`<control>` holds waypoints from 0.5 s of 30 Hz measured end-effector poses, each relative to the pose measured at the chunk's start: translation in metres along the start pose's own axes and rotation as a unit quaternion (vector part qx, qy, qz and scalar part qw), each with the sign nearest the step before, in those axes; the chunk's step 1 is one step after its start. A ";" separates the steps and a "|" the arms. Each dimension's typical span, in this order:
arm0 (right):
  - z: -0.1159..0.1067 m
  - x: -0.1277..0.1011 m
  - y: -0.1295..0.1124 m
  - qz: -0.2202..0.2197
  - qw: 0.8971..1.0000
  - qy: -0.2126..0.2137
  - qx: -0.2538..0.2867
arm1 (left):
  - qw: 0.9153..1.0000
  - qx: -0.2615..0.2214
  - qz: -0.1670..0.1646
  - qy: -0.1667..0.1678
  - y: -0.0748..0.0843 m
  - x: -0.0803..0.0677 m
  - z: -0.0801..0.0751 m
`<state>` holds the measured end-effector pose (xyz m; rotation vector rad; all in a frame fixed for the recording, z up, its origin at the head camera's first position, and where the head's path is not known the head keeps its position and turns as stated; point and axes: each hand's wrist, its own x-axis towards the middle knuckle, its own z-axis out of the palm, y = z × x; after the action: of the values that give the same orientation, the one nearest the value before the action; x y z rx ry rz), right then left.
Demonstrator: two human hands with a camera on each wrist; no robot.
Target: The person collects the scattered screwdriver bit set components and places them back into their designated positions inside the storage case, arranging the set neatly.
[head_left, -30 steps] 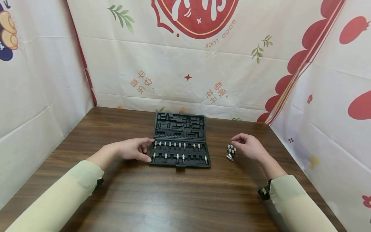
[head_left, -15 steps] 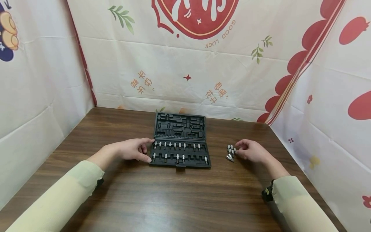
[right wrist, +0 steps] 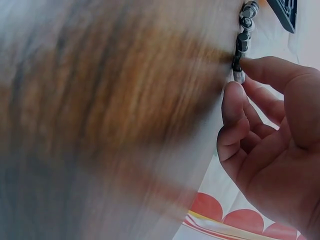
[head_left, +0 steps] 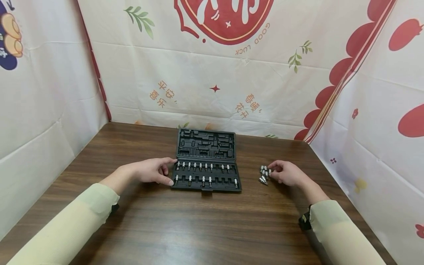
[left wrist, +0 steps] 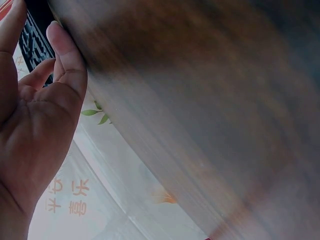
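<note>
A: Nearest us, we see two pale green sleeves (head_left: 66, 224) over the wooden table (head_left: 205, 228). What does our left hand (head_left: 150, 171) do?

B: It rests at the left edge of the open black case (head_left: 206, 175), thumb and forefinger spread along that edge, fingers relaxed, gripping nothing.

A: And our right hand (head_left: 286, 173)?

B: It lies right of the case, fingers curled. In the right wrist view, thumb and forefinger close on one bit of the loose bits (head_left: 264, 173), probably pinching it, though the picture is blurred.

A: So where does the pile lie from the grip?

B: At the fingertips, just left of the right hand, between it and the case. The right hand is much the nearer. The case's long axis runs left to right, its lid (head_left: 206, 142) lying on the far side.
</note>
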<state>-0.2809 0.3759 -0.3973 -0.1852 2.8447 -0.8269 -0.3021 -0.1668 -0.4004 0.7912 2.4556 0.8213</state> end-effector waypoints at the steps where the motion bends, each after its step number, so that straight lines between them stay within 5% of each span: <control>1: 0.000 0.000 0.000 -0.001 1.000 0.000 -0.003 | 1.000 -0.001 -0.001 0.001 0.000 0.000 0.000; 15: 0.000 -0.001 0.002 0.017 0.999 0.024 0.018 | 1.000 -0.003 0.003 0.002 0.000 0.000 0.001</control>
<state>-0.2800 0.3784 -0.3981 -0.1128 2.8662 -0.8880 -0.3013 -0.1663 -0.4007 0.7959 2.4535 0.8336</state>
